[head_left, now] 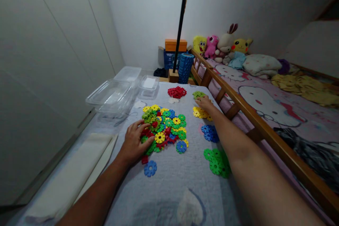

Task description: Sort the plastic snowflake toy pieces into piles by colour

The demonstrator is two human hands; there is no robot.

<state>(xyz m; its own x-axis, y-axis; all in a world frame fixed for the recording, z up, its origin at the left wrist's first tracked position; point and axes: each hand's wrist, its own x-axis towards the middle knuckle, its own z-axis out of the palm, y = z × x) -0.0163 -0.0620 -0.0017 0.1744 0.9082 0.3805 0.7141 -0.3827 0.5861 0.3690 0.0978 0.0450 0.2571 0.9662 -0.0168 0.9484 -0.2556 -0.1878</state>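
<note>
A mixed heap of flower-shaped plastic discs [169, 122] in red, yellow, blue, green and light green lies mid-table. My left hand [136, 139] rests on the heap's left edge, fingers and thumb apart. Far right, my right hand [203, 102] reaches to a small light green pile [198, 94], its fingers drawn together; whatever they hold is hidden. Just below that hand are yellow discs [200, 112], then blue discs [209, 132] and green discs [216, 162], partly behind my forearm. A red pile [177, 92] sits at the far end. One blue disc [150, 168] lies below my left hand.
Clear plastic containers [111, 93] stand at the table's left side, beyond a folded white cloth [76, 166]. A wooden bed rail [249, 127] runs along the right edge. Behind the table rise a black pole [180, 21] and a blue foam roller [185, 67].
</note>
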